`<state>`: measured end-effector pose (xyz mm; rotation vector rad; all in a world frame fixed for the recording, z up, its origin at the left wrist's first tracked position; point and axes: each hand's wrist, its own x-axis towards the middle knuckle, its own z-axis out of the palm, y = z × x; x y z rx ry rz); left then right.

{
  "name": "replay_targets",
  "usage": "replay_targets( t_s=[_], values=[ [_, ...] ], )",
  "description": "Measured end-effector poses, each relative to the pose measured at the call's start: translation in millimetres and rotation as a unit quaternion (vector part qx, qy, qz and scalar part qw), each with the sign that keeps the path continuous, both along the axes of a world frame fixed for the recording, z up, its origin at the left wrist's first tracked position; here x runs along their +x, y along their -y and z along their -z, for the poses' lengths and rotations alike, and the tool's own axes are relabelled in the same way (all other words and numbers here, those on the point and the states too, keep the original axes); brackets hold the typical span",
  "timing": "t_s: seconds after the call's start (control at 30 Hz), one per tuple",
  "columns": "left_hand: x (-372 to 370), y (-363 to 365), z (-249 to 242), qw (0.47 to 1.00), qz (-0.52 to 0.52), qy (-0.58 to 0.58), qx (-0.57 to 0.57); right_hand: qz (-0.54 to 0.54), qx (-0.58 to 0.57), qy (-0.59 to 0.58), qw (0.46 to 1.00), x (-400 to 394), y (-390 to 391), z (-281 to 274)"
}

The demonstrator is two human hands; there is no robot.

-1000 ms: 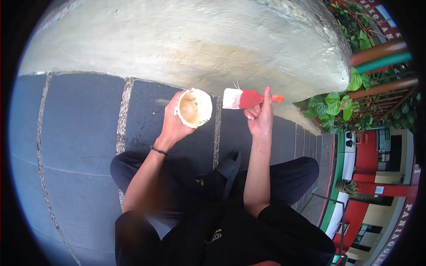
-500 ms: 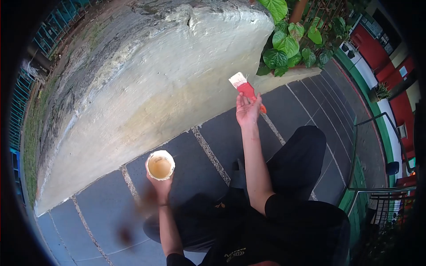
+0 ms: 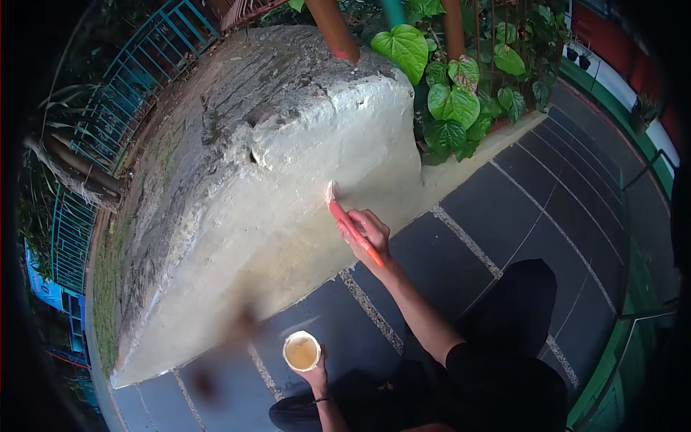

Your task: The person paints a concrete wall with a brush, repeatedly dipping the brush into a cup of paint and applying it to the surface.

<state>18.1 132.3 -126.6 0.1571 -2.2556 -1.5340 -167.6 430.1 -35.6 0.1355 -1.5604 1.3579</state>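
A paintbrush with a red and orange handle [image 3: 354, 229] is held in my right hand [image 3: 368, 234], fingers wrapped round it. Its whitish bristles are at the face of a low cream-painted wall [image 3: 288, 216]; whether they press on it is hard to tell. My left hand [image 3: 315, 374] grips a white-rimmed cup [image 3: 301, 351] of pale yellowish liquid, held above the dark paved floor [image 3: 324, 317] near my knee.
Rough grey stone [image 3: 209, 86] tops the wall. Leafy green plants [image 3: 453, 104] and a brown post [image 3: 333, 32] stand behind it. A teal fence [image 3: 129, 93] runs at the upper left, and a green kerb [image 3: 612, 367] lies at the right.
My right hand has turned over and brought the brush to the wall's face. The view has shifted, with the cup now lower and further right in it, still in my left hand.
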Motion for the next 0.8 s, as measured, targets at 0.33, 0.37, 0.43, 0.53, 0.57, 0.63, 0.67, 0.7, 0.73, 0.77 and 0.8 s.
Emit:
replay_targets(
  t_s=[0.33,0.37,0.43,0.53,0.57,0.63,0.67,0.7,0.73,0.77,0.8],
  values=[
    [58.0,4.1,-38.9,0.993,-0.037,0.103,-0.051,0.136,0.003,-0.016,0.991,-21.5,-153.4,0.2],
    [60.6,10.7,-37.5,0.992,-0.031,0.105,-0.055,0.173,0.025,-0.025,0.984,-21.5,-157.4,2.6],
    [61.7,23.4,-29.8,0.991,-0.035,0.126,-0.023,0.199,0.047,-0.037,0.978,-19.7,-152.1,5.1],
    [60.6,22.6,-31.2,0.99,-0.04,0.131,-0.042,0.14,0.131,-0.039,0.981,-14.6,-89.3,13.7],
    [60.5,18.4,-34.7,0.989,-0.038,0.133,-0.045,0.086,0.148,-0.058,0.984,-12.7,-69.6,14.1],
    [60.1,8.3,-42.7,0.99,-0.032,0.13,-0.05,0.043,0.156,-0.057,0.985,-7.7,-60.7,5.7],
    [62.0,5.5,-45.4,0.99,-0.029,0.13,-0.052,0.01,0.149,-0.071,0.986,-8.6,-68.7,2.3],
    [64.7,5.7,-46.6,0.989,-0.026,0.133,-0.056,-0.022,0.14,-0.083,0.986,-10.0,-79.2,-1.8],
    [65.8,3.7,-49.2,0.989,-0.025,0.133,-0.058,0.006,0.11,-0.095,0.989,-15.9,-99.0,-5.1],
    [66.8,1.5,-50.8,0.989,-0.022,0.134,-0.06,0.001,0.078,-0.06,0.995,-19.9,-125.5,-3.8],
    [67.9,-1.3,-52.6,0.989,-0.019,0.136,-0.06,0.045,0.018,-0.086,0.995,-30.2,-146.9,-4.4]
  ],
)
